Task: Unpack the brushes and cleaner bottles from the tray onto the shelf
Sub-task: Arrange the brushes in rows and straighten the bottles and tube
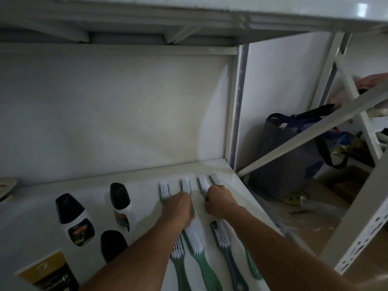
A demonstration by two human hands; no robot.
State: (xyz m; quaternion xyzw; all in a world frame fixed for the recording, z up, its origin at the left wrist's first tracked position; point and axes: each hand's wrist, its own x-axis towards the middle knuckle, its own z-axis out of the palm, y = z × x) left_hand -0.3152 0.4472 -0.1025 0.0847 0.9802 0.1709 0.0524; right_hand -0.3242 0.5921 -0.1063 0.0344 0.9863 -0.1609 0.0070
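Note:
Several green brushes with white bristles lie on the white shelf (pixel 147 175) in two rows. My left hand (pixel 180 206) grips the handles of back-row brushes (pixel 185 185). My right hand (pixel 218 201) grips the handles of the two rightmost back-row brushes (pixel 203 182). The front row of brushes (pixel 194 240) lies under my forearms. White cleaner bottles with black caps lie to the left, one (pixel 74 219) at the front left and another (pixel 121 203) beside it. A third black cap (pixel 113 244) shows by my left forearm. No tray is in view.
A yellow and black package (pixel 48 274) lies at the shelf's front left. The upper shelf (pixel 189 15) hangs low overhead. The shelf's upright post (pixel 237 106) and diagonal brace (pixel 315 133) stand to the right. A dark bag (pixel 289 156) and cardboard sit beyond.

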